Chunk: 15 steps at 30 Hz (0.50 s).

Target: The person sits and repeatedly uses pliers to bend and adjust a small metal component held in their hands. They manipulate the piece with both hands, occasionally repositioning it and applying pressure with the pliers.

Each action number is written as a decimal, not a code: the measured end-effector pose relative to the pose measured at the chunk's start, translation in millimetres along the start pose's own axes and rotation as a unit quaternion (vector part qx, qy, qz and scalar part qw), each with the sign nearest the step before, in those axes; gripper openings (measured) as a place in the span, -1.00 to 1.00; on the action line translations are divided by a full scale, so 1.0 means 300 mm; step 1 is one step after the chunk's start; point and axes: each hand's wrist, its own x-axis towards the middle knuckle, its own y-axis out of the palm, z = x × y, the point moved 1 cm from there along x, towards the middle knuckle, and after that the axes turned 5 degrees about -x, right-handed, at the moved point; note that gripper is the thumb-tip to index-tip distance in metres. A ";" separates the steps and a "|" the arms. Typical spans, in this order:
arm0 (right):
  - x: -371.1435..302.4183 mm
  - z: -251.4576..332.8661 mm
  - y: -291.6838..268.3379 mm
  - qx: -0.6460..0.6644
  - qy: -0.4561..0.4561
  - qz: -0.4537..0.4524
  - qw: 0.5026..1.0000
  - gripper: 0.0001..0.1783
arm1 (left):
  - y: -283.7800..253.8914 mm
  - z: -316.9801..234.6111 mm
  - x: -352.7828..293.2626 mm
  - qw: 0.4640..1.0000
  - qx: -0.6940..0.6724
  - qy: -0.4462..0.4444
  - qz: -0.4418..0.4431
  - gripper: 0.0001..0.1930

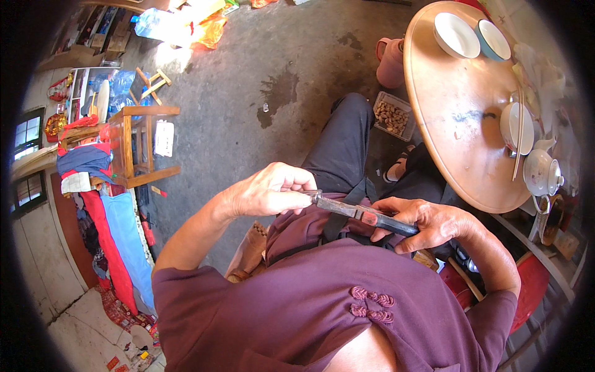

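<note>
Tool (353, 211) between the hands (282, 190) (432, 221), table (437, 124) with bowls (457, 36) at right, container (408, 131) beside it, stool (149, 111) far left

"What escapes you?"
"The metal end of the tool (341, 207): fingers of the left hand (276, 192) partly cover it."
"And the right hand (437, 223)?"
"Some fingers slip behind the black handle (400, 225) (which ones, I can't say)."
"The tray (409, 127)?"
"Its tan pieces (390, 116) are too small to identify."
"Anything cropped?"
"An orange thing (263, 3), sliced by the top edge."

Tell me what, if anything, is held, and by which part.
One tool, its exact kind unclear: the left hand pinches its metal end, the right hand holds its black handle.
</note>
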 end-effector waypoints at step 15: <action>-0.023 -0.003 0.007 0.025 0.017 -0.114 0.993 -0.51 | -0.003 0.002 0.011 0.999 -0.035 -0.026 0.024 -0.83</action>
